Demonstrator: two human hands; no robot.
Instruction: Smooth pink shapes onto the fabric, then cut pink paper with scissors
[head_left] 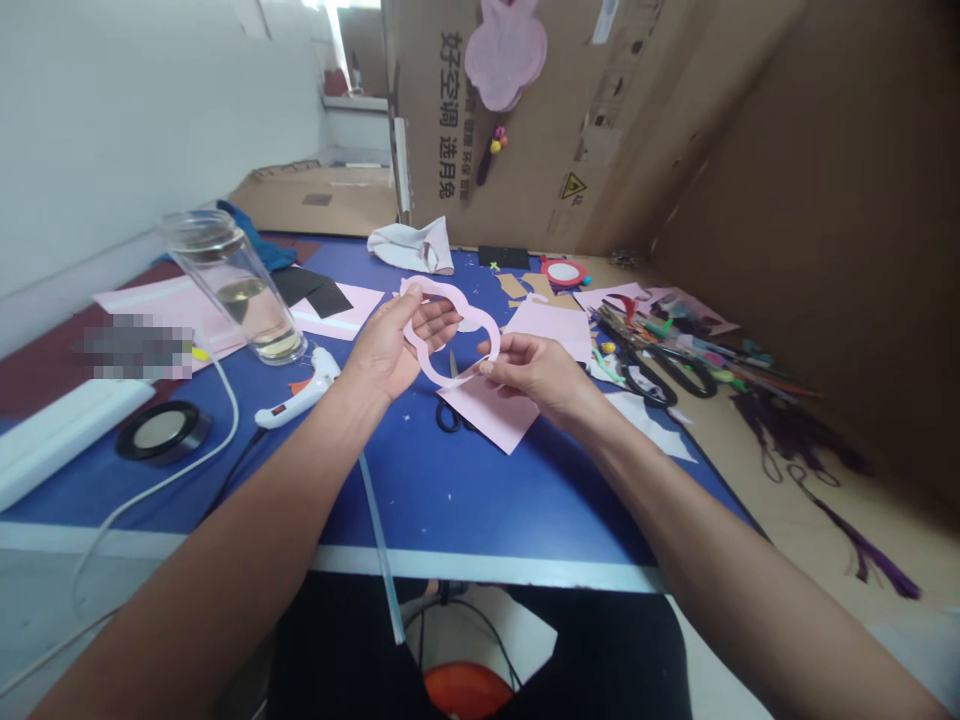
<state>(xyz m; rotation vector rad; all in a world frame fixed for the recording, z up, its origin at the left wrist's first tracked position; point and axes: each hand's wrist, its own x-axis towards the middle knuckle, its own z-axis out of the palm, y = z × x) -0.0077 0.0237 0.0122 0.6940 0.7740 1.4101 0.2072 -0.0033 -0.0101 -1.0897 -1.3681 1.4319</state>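
Observation:
Both of my hands hold a pink paper cut-out frame point(439, 292), a scalloped ring with an open middle, a little above the blue table point(465, 500). My left hand point(390, 345) grips its left side, thumb on top and fingers behind. My right hand point(529, 368) pinches its lower right edge. Under the hands lie a pink paper sheet point(491, 415) and black-handled scissors point(448, 410), partly hidden.
A glass tumbler point(236, 285) with some liquid stands at the left, next to a white glue gun point(300, 392) with its cable and a roll of black tape point(161, 430). More scissors point(660, 375), pens and paper scraps lie at the right. Cardboard walls point(750, 180) stand behind.

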